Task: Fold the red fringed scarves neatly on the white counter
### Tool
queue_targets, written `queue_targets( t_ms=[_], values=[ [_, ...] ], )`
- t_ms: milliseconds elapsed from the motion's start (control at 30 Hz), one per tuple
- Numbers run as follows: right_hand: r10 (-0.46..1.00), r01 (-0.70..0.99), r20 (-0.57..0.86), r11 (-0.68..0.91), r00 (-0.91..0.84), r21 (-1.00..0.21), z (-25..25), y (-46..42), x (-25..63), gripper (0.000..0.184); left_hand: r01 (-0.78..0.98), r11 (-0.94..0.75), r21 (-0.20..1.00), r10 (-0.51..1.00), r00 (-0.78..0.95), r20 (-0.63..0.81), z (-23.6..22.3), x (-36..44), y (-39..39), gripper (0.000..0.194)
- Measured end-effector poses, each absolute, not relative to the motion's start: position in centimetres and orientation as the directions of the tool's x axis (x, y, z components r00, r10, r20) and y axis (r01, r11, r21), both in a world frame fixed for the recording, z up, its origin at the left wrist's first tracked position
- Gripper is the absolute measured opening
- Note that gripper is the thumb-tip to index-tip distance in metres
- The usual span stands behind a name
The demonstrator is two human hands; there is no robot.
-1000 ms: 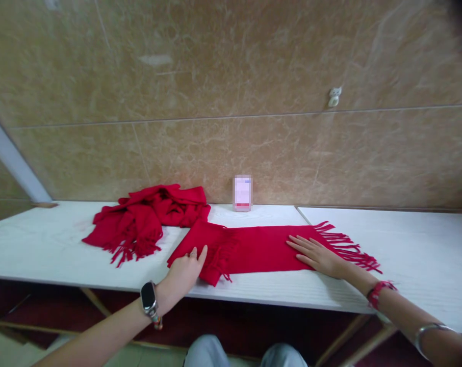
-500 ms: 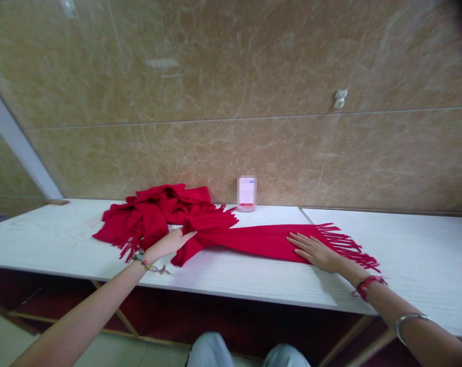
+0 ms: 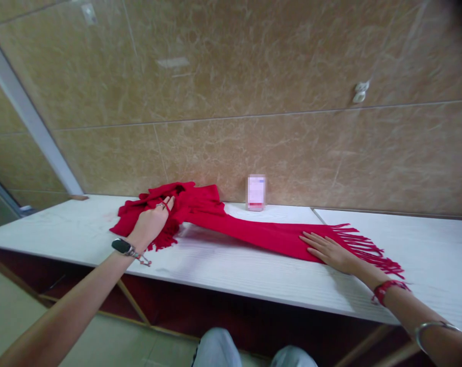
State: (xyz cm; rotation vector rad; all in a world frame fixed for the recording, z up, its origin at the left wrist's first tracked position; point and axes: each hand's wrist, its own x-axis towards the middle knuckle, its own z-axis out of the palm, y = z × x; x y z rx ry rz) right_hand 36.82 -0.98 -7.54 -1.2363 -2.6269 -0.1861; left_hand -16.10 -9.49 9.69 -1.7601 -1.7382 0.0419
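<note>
A long red scarf (image 3: pixel 254 232) stretches across the white table (image 3: pixel 223 265), its fringed right end (image 3: pixel 368 250) lying flat. My right hand (image 3: pixel 328 251) rests open and flat on the scarf just left of that fringe. My left hand (image 3: pixel 150 224) grips the scarf's left end and holds it a little above the table, over a crumpled pile of red scarves (image 3: pixel 170 204). The stretch of scarf between my hands is taut and casts a shadow on the tabletop.
A small pink-and-white card (image 3: pixel 256 192) stands against the brown marble wall (image 3: pixel 254 102) behind the scarf. A second white tabletop (image 3: pixel 426 239) adjoins on the right. My knees (image 3: pixel 250 351) show below the table's front edge.
My left hand picked up the folded left end of the scarf and drew it left, unfolding it and stretching it out toward the pile. My right hand stayed flat on the scarf.
</note>
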Motion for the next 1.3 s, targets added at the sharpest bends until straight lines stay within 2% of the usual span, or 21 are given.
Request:
queue_targets(
  t_ms=[100, 167, 267, 500, 600, 733, 800, 833, 900, 933, 1067, 1300],
  values=[
    [0.756, 0.785, 0.254, 0.62, -0.603, 0.017, -7.8, -0.7, 36.9, 0.048, 0.863, 0.055, -0.502, 0.915, 0.158, 0.371, 7.1, -16.5, -9.8, 0.053],
    [0.76, 0.787, 0.246, 0.617, -0.601, 0.017, -7.9, -0.5, 37.2, 0.048, 0.854, -0.046, -0.518, 0.944, 0.207, 0.259, 4.7, -16.5, -9.9, 0.048],
    [0.752, 0.774, 0.234, 0.633, -0.617, 0.008, -8.4, -0.6, 38.2, 0.047, 0.867, -0.147, -0.475, 0.964, 0.232, 0.126, 2.3, -16.7, -9.9, 0.042],
    [0.69, 0.7, 0.201, 0.714, -0.695, -0.03, -9.7, -1.0, 43.8, 0.042, 0.89, -0.246, -0.384, 0.946, 0.307, 0.107, 2.7, -15.6, -10.5, 0.042],
    [0.727, 0.734, 0.169, 0.679, -0.665, -0.034, -8.7, -0.4, 44.4, 0.045, 0.893, -0.329, -0.308, 0.936, 0.352, 0.022, 3.1, -15.0, -11.0, 0.048],
    [0.823, 0.843, 0.226, 0.537, -0.522, -0.007, -5.0, -0.5, 38.4, 0.051, 0.935, -0.348, -0.069, 0.93, 0.335, -0.152, 5.3, -15.5, -9.9, 0.061],
    [0.795, 0.821, 0.264, 0.571, -0.546, -0.024, -3.3, -0.9, 33.0, 0.053, 0.939, -0.34, 0.059, 0.934, 0.344, -0.096, 6.3, -15.3, -8.4, 0.058],
    [0.771, 0.794, 0.259, 0.608, -0.582, -0.024, -2.7, -1.1, 30.2, 0.053, 0.941, -0.324, 0.1, 0.945, 0.326, -0.006, 6.5, -14.9, -7.5, 0.054],
    [0.737, 0.754, 0.251, 0.656, -0.628, -0.039, -2.1, -1.4, 25.0, 0.056, 0.958, -0.253, 0.133, 0.957, 0.228, 0.177, 5.9, -13.6, -5.9, 0.052],
    [0.731, 0.743, 0.236, 0.667, -0.64, -0.05, -2.1, -1.4, 23.0, 0.057, 0.969, -0.217, 0.122, 0.96, 0.189, 0.205, 5.2, -12.8, -5.2, 0.053],
    [0.719, 0.718, 0.151, 0.692, -0.679, -0.07, -3.3, -1.4, 19.3, 0.057, 0.993, -0.103, 0.066, 0.992, 0.097, 0.086, 1.5, -11.7, -3.5, 0.053],
    [0.757, 0.759, 0.159, 0.648, -0.633, -0.064, -4.1, -1.9, 20.8, 0.054, 0.996, -0.064, 0.054, 0.991, 0.057, 0.121, -0.2, -13.0, -2.8, 0.053]
  ],
)
